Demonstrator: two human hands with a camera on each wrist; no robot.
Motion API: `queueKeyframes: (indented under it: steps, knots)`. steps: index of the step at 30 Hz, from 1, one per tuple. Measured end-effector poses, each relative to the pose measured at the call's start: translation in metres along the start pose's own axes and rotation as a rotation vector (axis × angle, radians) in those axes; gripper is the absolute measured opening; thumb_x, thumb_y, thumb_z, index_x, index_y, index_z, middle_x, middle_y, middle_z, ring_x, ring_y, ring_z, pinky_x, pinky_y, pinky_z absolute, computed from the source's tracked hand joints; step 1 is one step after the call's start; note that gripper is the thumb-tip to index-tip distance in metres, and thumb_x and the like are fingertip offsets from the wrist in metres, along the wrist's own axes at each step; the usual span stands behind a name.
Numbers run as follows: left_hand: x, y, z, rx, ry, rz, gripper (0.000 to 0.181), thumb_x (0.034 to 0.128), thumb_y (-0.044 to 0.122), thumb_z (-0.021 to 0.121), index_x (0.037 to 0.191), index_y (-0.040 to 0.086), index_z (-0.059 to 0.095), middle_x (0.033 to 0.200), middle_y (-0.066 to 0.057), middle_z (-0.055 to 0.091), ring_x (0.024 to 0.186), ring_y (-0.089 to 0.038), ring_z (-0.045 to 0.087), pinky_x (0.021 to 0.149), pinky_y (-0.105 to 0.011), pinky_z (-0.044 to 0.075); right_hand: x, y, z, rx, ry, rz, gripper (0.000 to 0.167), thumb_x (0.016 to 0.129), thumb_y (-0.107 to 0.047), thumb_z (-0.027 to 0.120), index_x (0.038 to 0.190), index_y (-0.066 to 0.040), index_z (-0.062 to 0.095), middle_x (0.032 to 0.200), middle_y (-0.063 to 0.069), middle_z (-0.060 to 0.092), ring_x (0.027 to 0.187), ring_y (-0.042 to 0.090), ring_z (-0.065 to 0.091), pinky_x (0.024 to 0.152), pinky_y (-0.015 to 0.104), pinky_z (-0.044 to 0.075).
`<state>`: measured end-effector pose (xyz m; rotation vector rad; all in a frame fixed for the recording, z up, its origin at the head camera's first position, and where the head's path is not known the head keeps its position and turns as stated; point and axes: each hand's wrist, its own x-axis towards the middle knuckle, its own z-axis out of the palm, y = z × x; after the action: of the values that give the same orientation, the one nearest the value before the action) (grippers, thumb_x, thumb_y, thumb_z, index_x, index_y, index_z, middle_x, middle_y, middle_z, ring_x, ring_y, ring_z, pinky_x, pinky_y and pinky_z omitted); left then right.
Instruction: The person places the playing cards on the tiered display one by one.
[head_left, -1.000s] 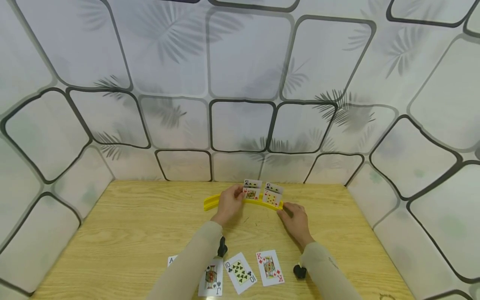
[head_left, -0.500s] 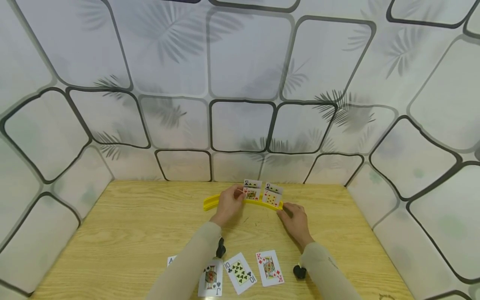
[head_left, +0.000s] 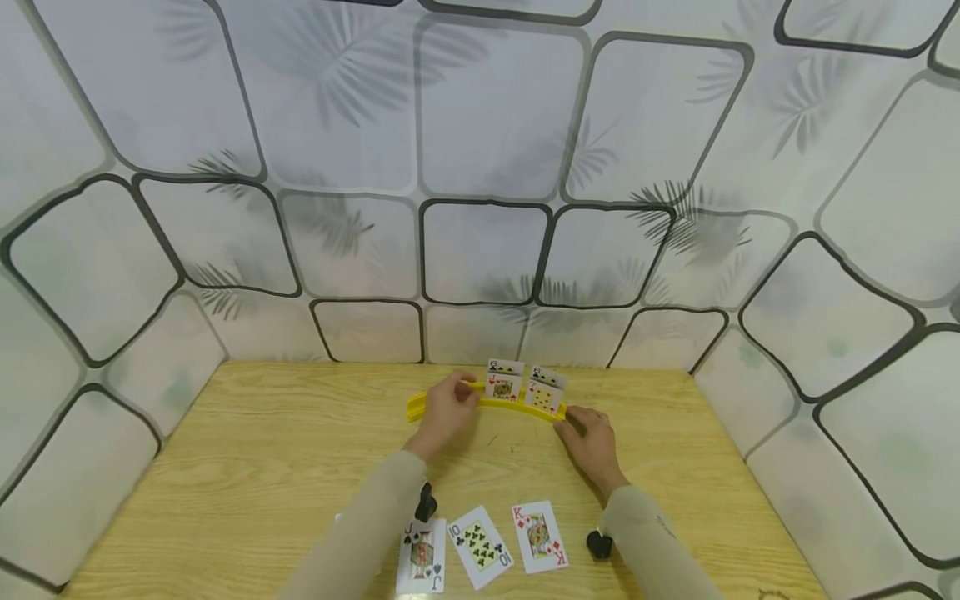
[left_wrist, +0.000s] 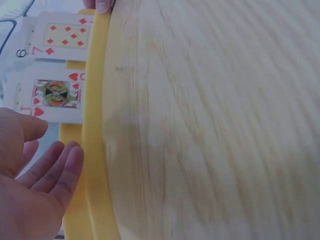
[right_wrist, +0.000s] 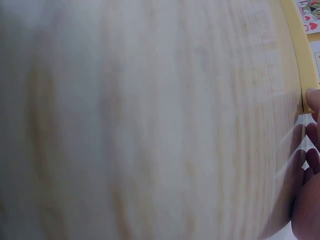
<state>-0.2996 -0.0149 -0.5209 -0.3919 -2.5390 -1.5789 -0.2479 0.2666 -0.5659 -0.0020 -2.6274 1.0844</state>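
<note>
Ideally, the right hand [head_left: 592,443], fingers pinching the right end, steadies the yellow rack [left_wrist: 95,125] far on the table [head_left: 300,450]; the left hand [head_left: 446,410], fingers parted, holding nothing, should avoid nudging the jack of hearts [head_left: 503,387].

Pale walls [head_left: 498,108] bear outlined blocks [head_left: 483,250] and grey fronds [head_left: 348,62]; a wood-grained table [head_left: 247,467] stands before them.

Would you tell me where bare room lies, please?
Bare: the pale wooden table well left of the beige left sleeve, right of the beige right sleeve, and between the curved yellow card rack and flat white playing cards. Crowded: the rack, by the left hand and right hand.
</note>
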Motion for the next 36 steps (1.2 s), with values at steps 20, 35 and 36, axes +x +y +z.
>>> queueKeyframes:
  steps: [20,35,36]
  knots:
    - [-0.055,-0.016,-0.078,0.088,-0.013,-0.028,0.033,0.0923,0.011,0.079,0.123,0.002,0.071,0.106,-0.018,0.077,0.095,-0.031,0.076,0.083,-0.044,0.065,0.001,0.001,0.000,0.009,0.016,-0.013,0.045,0.097,-0.020,0.076,0.133,0.007,0.068,0.139,0.028,0.065,0.134,0.047,0.052,0.116,0.064,0.041]
    - [-0.118,-0.027,-0.126,0.344,-0.022,0.023,0.037,0.0938,0.014,0.078,0.127,0.000,0.070,0.124,-0.022,0.074,0.113,-0.041,0.071,0.096,-0.057,0.060,0.000,0.001,-0.001,0.004,-0.028,0.019,0.048,0.100,-0.023,0.074,0.137,0.006,0.065,0.143,0.028,0.063,0.138,0.046,0.049,0.119,0.063,0.039]
    - [-0.123,-0.027,-0.128,0.362,-0.018,0.039,0.037,0.0930,0.013,0.078,0.126,-0.001,0.070,0.123,-0.022,0.074,0.112,-0.040,0.071,0.095,-0.056,0.060,0.000,0.001,-0.001,0.003,-0.028,0.016,0.048,0.100,-0.023,0.074,0.137,0.006,0.065,0.143,0.028,0.063,0.138,0.046,0.049,0.119,0.063,0.039]
